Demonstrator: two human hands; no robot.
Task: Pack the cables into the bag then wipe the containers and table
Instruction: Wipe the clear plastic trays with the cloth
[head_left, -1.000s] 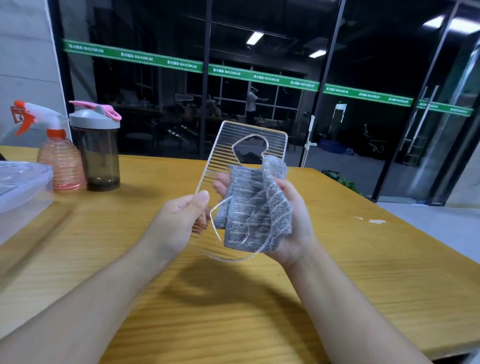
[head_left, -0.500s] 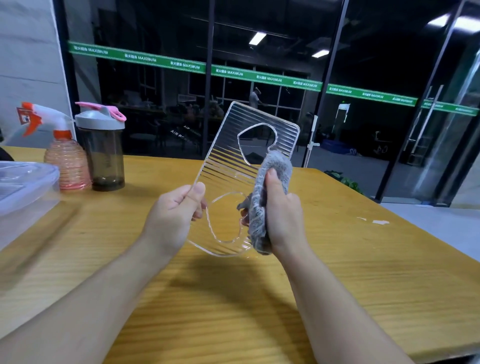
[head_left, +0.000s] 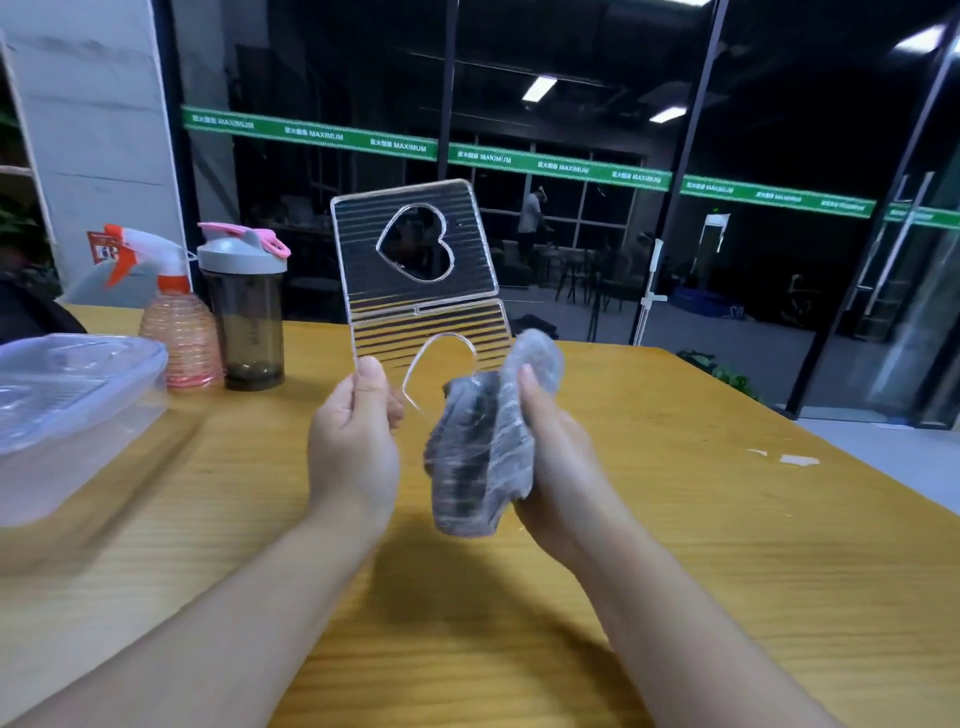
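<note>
A clear ribbed plastic panel (head_left: 415, 306) with two heart-shaped cut-outs stands upright above the wooden table (head_left: 675, 545). My left hand (head_left: 353, 441) pinches its lower left edge, thumb on the front. My right hand (head_left: 550, 457) grips a bunched grey cloth (head_left: 483, 457) against the panel's lower right part, covering that corner. A clear plastic container (head_left: 67, 410) with its lid on sits at the table's left side. No cables or bag are in view.
An orange spray bottle (head_left: 176, 332) and a dark shaker bottle (head_left: 249, 317) with a grey and pink lid stand at the back left of the table. Glass walls rise behind the table. The table's right edge slants near my right arm.
The panel has been turned upright and more face-on. My right hand with the cloth has slid down from mid-panel to its lower right corner.
</note>
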